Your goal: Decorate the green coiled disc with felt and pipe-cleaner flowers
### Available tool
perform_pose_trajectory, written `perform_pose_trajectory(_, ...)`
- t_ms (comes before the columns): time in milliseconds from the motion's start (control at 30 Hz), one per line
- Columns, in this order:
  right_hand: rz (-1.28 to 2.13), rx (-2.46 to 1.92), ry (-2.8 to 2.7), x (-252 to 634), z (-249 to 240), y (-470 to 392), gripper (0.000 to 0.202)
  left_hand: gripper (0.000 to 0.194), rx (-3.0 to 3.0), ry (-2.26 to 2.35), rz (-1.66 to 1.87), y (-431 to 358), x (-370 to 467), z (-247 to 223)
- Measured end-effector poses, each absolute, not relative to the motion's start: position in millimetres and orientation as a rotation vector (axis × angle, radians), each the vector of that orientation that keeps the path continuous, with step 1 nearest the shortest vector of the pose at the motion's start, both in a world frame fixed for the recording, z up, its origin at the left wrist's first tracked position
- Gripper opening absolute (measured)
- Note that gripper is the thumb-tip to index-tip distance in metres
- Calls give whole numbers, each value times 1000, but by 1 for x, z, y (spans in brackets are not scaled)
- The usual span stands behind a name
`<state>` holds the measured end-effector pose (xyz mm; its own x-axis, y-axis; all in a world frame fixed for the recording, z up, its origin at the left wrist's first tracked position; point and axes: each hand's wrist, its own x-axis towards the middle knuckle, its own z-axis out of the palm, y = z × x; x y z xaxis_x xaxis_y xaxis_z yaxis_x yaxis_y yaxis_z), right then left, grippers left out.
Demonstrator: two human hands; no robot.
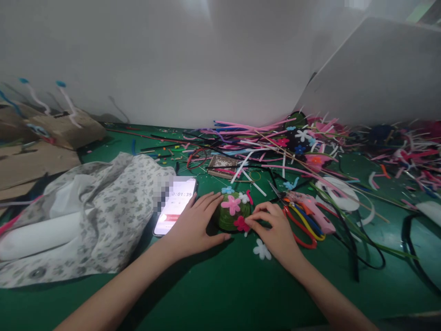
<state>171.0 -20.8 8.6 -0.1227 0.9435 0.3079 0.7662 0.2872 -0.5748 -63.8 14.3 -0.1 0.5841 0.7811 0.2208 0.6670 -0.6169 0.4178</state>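
Observation:
A round green piece (223, 219) lies on the green table, bearing a pink flower (231, 205), a white flower (244, 197), a blue flower (228, 190) and a red flower (241, 224). Against its left side rests my left hand (196, 223), fingers spread, thumb along the near edge. My right hand (272, 227) pinches the red flower between thumb and index finger at the piece's lower right. A loose white flower (262, 249) is on the table just below the right hand.
A lit phone (175, 207) and patterned cloth (138, 202) lie left. Right are scissors (305, 230), a pink glue gun (319, 214) and a white disc (337, 194). Pipe cleaners (241, 131) crowd the back, near a small box (222, 165). Cardboard (37, 161) stands far left.

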Motion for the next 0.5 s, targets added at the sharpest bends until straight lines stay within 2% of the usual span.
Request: perform_pose_trajectory(500, 487, -1531, -1843, 167, 7, -25, 12, 69, 2665, 1283, 474, 8, -53, 6)
